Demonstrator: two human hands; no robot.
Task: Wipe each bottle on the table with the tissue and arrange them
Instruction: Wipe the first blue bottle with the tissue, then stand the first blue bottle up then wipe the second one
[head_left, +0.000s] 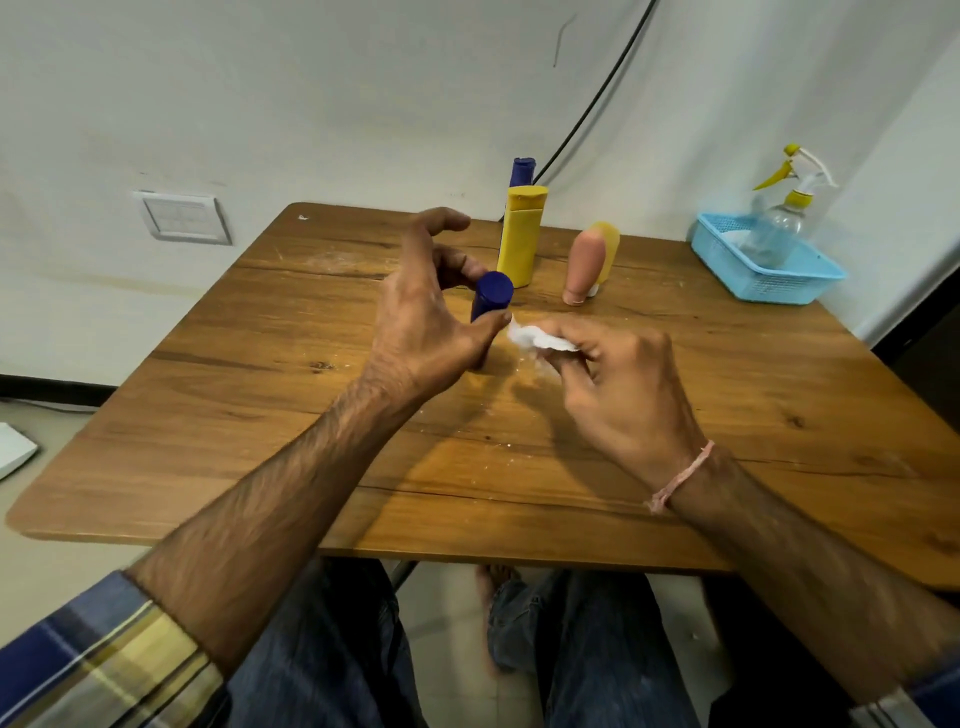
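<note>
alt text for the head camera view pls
A person's left hand holds an upright blue bottle on a wooden table while the right hand pinches a crumpled tissue beside it. Behind stand a yellow bottle, a pink tube and a basket.

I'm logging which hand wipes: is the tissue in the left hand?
No, the right hand pinches the tissue, while the left hand holds the nearer blue bottle.

Six bottles (491, 296) (522, 234) (522, 171) (584, 265) (610, 236) (784, 223) (perhaps), one tissue (535, 338), one basket (769, 283)
</note>
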